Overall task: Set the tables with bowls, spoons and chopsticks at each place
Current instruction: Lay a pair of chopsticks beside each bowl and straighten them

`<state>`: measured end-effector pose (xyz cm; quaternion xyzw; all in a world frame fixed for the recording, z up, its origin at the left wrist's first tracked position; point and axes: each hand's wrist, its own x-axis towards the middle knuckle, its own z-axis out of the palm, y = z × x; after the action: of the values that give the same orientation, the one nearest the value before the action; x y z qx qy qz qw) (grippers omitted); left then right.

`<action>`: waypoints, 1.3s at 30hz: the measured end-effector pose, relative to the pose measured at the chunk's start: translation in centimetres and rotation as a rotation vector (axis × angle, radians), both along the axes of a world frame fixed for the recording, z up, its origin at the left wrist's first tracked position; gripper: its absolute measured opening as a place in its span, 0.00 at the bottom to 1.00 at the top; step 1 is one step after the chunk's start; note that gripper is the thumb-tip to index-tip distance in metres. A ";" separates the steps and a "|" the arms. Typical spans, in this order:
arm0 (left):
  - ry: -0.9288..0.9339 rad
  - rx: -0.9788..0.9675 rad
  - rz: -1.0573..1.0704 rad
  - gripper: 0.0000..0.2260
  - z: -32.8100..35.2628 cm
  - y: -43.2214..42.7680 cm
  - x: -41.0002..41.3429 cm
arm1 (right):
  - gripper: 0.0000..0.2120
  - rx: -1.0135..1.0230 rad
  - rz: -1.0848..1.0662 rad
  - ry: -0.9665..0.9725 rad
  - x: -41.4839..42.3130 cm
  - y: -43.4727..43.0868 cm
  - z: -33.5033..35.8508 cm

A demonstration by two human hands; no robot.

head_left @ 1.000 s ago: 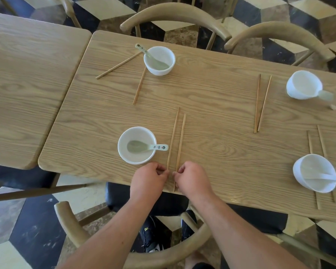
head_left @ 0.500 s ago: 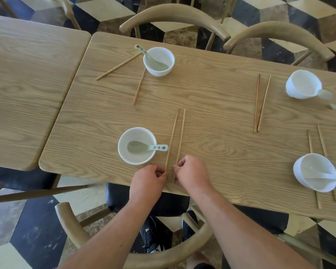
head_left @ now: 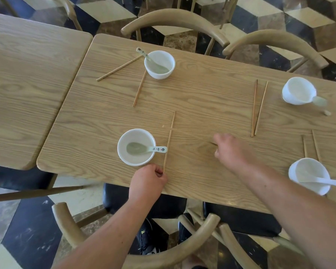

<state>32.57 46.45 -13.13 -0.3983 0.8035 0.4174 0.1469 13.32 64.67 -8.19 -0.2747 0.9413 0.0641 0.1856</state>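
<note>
Table [head_left: 202, 105]: light wood-look top, strong visible grain, matt, smooth, rounded corners. Second table [head_left: 27, 84] same finish. Bowls [head_left: 136, 136] white, glossy, look ceramic. Spoon [head_left: 144, 148] pale green, glazed shine, small printed pattern on handle. Chopsticks [head_left: 168, 144] thin, tan, wood or bamboo look, matt. Chairs [head_left: 175, 18]: curved backs in smooth light wood, slight sheen; seats [head_left: 241, 218] black, look like padded leatherette. Floor [head_left: 182, 41]: polished stone-look tiles, cream, brown and black, glossy.
</note>
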 end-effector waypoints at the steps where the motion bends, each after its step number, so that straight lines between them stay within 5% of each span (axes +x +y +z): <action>1: -0.001 -0.001 0.001 0.03 0.0 0.0 0.0 | 0.09 0.046 0.102 0.012 -0.6 -0.1 0.1; 7: -0.002 -0.003 0.015 0.02 -0.1 0.2 -0.1 | 0.10 0.101 0.334 0.097 -2.8 -3.1 0.2; 11: 0.004 0.008 0.018 0.02 -0.2 0.1 0.1 | 0.11 -0.137 -0.023 0.068 -1.3 -4.6 -0.5; 13: 0.008 0.015 0.023 0.02 -0.2 0.1 0.2 | 0.07 -0.256 -0.317 -0.054 0.7 -4.3 -0.7; 15: 0.014 0.020 0.026 0.02 -0.2 0.0 0.2 | 0.14 -0.298 -0.479 -0.242 3.5 -3.8 -1.1; 39: 0.013 0.042 0.069 0.07 -0.2 -1.1 0.5 | 0.05 -0.622 -0.823 -0.672 11.4 -8.9 -7.1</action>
<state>33.07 45.35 -13.35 -0.4199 0.7812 0.4417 0.1353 24.73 55.75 -15.32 0.0649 0.8347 -0.3804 0.3928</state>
